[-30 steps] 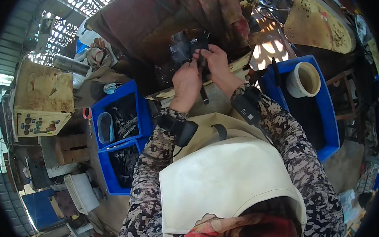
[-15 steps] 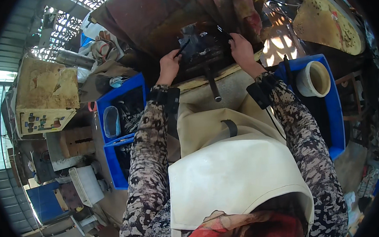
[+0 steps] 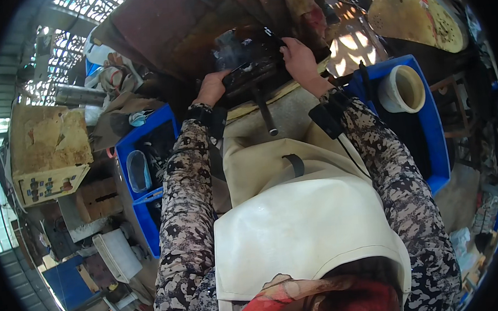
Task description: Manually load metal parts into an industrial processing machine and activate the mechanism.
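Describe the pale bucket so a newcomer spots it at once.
Find the big blue tub beside the right sleeve. At its far end sits the bucket: pale, round, open-topped, unlike the slim dark stick to its left.

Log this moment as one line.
left hand: pinching thin dark piece | right hand: pinching another dark piece | dark rod: jutting toward apron | whitish bucket: in blue bin
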Available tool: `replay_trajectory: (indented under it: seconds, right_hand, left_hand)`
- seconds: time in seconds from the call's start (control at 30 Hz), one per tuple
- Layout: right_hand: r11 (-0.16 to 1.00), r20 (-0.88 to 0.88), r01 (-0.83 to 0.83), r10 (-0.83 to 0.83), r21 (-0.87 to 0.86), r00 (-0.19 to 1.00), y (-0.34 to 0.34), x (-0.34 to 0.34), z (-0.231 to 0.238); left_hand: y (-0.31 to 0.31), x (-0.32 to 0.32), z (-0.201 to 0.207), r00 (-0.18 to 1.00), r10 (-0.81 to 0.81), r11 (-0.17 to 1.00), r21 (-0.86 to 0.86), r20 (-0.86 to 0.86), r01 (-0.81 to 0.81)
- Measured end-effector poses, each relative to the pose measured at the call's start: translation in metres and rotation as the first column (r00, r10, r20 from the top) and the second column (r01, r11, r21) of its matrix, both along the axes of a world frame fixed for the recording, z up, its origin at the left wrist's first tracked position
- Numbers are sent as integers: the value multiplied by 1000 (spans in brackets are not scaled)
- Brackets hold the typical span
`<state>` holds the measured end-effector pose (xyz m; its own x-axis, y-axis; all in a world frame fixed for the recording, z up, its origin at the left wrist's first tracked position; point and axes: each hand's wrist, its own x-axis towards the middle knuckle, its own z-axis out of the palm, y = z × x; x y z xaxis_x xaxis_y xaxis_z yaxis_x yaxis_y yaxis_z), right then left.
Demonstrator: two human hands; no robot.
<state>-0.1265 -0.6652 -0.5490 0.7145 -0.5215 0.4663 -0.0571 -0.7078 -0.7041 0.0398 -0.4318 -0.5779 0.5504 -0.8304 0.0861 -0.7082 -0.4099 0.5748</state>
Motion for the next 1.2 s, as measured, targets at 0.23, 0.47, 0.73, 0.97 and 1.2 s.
replay_trajectory:
  seconds: [0.23, 0.47, 0.73, 0.97, 1.2]
  right_hand:
    - [1000, 19, 7, -7, 12, 1000, 0, 0, 2]
    - [999, -51, 30, -29, 16, 998, 1, -5, 2]
    - [1000, -67, 19, -20, -20, 998, -3, -5, 0]
    - [1000, -72, -17, 16, -3, 997, -1, 1, -3]
    - [999, -86, -7, 4, -32, 996, -2, -1, -2]
  left_hand:
    - [12, 6, -3, 998, -22, 1000, 17, -51, 23]
    - [2, 6, 7, 997, -79, 997, 14, 0, 79]
    - [-5, 4, 4, 999, -27, 996, 83, 17, 26]
    - [1, 6, 2, 982, -46, 996, 84, 184, 31]
    - [-9, 6, 15, 991, -108, 987, 129, 80, 97]
